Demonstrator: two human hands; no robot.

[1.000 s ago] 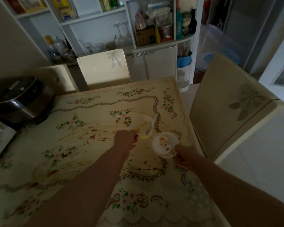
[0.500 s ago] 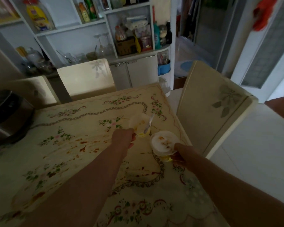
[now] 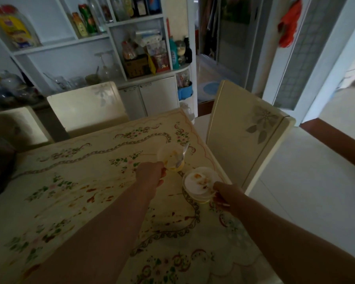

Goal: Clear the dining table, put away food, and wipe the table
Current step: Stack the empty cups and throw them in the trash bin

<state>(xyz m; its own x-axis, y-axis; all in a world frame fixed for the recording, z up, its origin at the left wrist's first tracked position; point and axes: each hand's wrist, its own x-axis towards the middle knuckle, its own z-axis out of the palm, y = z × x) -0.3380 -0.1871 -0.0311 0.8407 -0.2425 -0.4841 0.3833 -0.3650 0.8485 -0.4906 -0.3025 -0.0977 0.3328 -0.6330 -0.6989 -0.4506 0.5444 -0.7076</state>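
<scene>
Dirty bowl (image 3: 170, 155) with a spoon (image 3: 182, 153) leaning inside, gripped at its near rim by the left hand (image 3: 151, 174), fingers curled. The right hand (image 3: 223, 194) pinches the near rim of a white bowl (image 3: 196, 185) streaked with orange scraps. The two bowls sit just beside each other. Both bare forearms stretch forward over the dining table (image 3: 80, 181), near its far right corner. Its floral cloth shows reddish smears. Cream chairs (image 3: 246, 140) stand around it. White shelves (image 3: 70, 44) behind hold bottles and packets; their labels are too blurred to read.
</scene>
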